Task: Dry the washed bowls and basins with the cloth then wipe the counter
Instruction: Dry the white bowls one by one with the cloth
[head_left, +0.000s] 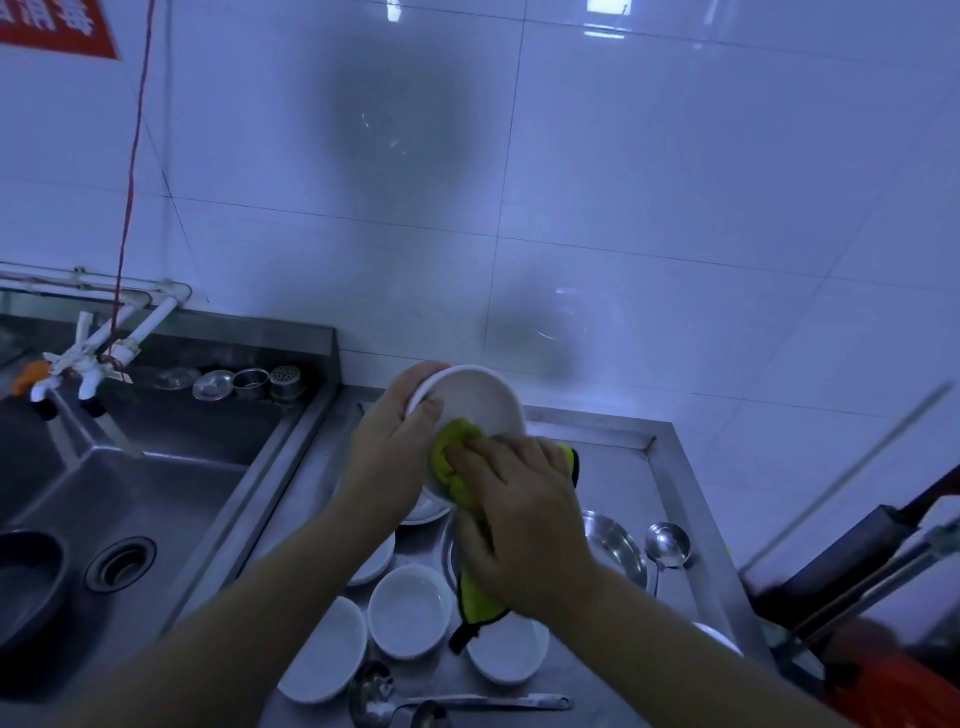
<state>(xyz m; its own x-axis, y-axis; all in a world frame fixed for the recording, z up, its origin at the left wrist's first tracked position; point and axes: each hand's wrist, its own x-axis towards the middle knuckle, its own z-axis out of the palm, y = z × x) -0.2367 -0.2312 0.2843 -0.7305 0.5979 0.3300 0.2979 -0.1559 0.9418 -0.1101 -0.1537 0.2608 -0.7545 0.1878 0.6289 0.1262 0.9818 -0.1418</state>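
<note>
Tiled wall (623, 208) behind, white and glossy, with a red sign (57, 26) at top left. Steel sink (156, 483) at left, drain (120, 564) in its floor, dark pan (26, 587) at the near left edge. White taps (83, 374) over the basin, red string (130, 197) hanging down to them. Small metal strainers (249, 384) lined up on the sink's back ledge.

Steel counter (623, 467) to the right of the sink. Spread over it: white bowls (410, 610) sitting upright, one just beside the next; a steel basin (615, 545) partly hidden behind the right wrist; a ladle (666, 543) just right of that; another ladle (457, 701) lying flat along the near edge.

Above the counter, held tilted with its opening toward the camera: a white bowl (475, 400). Left hand (389, 452) gripping its left rim, thumb over the edge, fingers behind. Right hand (519, 519) curled round a yellow-green cloth (457, 457), pressing it into the bowl's lower inside. Cloth tail with dark trim dangling below the right hand, over the bowls.
</note>
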